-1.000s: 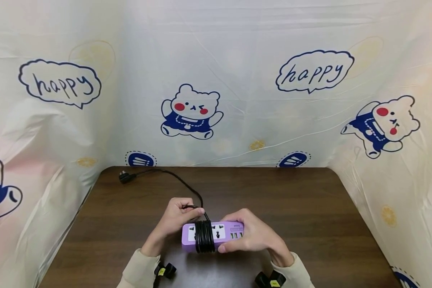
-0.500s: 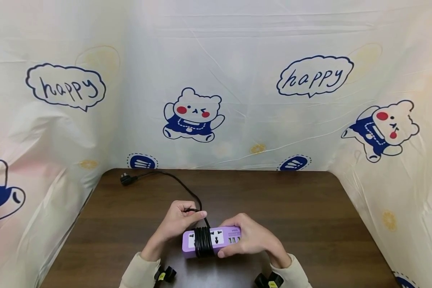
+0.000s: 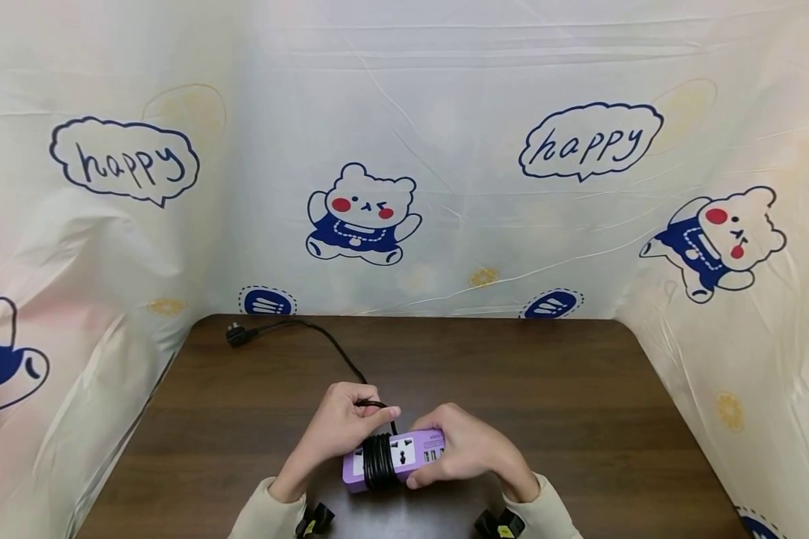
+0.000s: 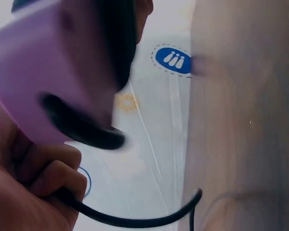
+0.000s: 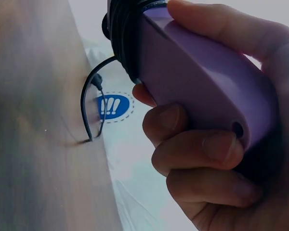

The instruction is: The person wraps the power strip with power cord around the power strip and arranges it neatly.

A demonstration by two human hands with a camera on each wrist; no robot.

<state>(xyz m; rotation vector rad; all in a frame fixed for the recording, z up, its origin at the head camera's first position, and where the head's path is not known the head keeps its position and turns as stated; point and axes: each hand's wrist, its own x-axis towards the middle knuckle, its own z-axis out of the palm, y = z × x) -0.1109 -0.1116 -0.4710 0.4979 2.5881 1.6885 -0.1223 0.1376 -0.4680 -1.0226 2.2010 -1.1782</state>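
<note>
My right hand point(image 3: 472, 445) grips the right end of a purple power strip point(image 3: 419, 449) with white sockets and USB ports. In the right wrist view, its fingers curl round the underside of the strip. Several turns of black cable point(image 3: 379, 463) are wound round the strip's middle. Just beyond the left end, my left hand point(image 3: 344, 419) pinches the loose part of this cable between thumb and fingers. The left wrist view shows the cable point(image 4: 130, 223) emerging from the curled fingers. From there it runs back over the table to a black plug point(image 3: 239, 335).
The dark brown wooden table point(image 3: 546, 389) extends to both sides and behind the hands. A white printed curtain point(image 3: 472, 150) stands along its back and sides. A small black wrist device point(image 3: 499, 524) sits at the right sleeve, and another point(image 3: 315, 519) at the left.
My left hand has moved right and closer to the power strip, drawing the cable with it. The strip has shifted slightly nearer and tilted a little. The plug stays in place.
</note>
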